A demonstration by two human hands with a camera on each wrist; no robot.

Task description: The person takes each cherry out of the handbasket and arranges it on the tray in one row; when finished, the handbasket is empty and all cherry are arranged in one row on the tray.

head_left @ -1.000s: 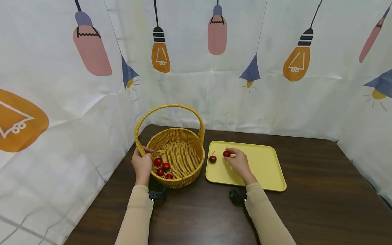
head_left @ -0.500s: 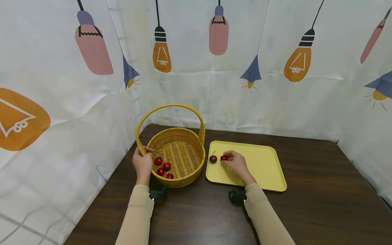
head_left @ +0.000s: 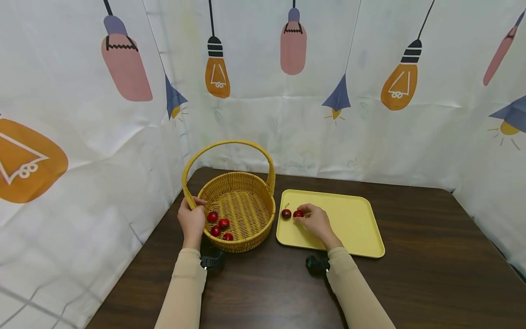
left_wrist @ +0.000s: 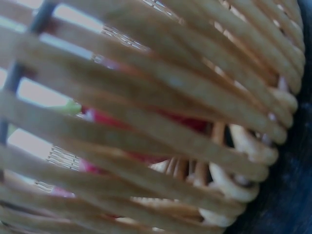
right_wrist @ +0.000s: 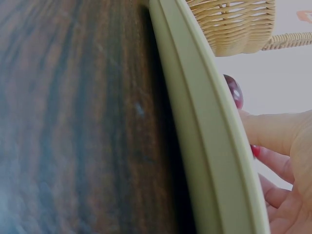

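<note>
My left hand (head_left: pixel 191 224) grips the yellow wicker basket (head_left: pixel 242 246) at its left side, by the foot of the handle, with the thumb over the rim. Several red cherries (head_left: pixel 223 223) lie inside the basket. Low over the left part of a yellow tray (head_left: pixel 353 224), my right hand (head_left: pixel 317 223) pinches a red cherry (head_left: pixel 298 214) between thumb and fingers. Just left of it sits a darker cherry (head_left: pixel 286 214) with its stem up. In the right wrist view, the fingers mostly hide the pinched cherry (right_wrist: pixel 255 151). Basket weave (left_wrist: pixel 146 87) fills the left wrist view.
The basket and tray stand side by side on a dark wooden table (head_left: pixel 267 292). The basket's tall arched handle (head_left: pixel 230 141) rises above its opening. Behind hangs a white curtain (head_left: pixel 263 119) printed with lamps.
My right hand has moved slightly left and down with the cherry, bringing it close beside the darker one. The left hand keeps its hold on the basket.
</note>
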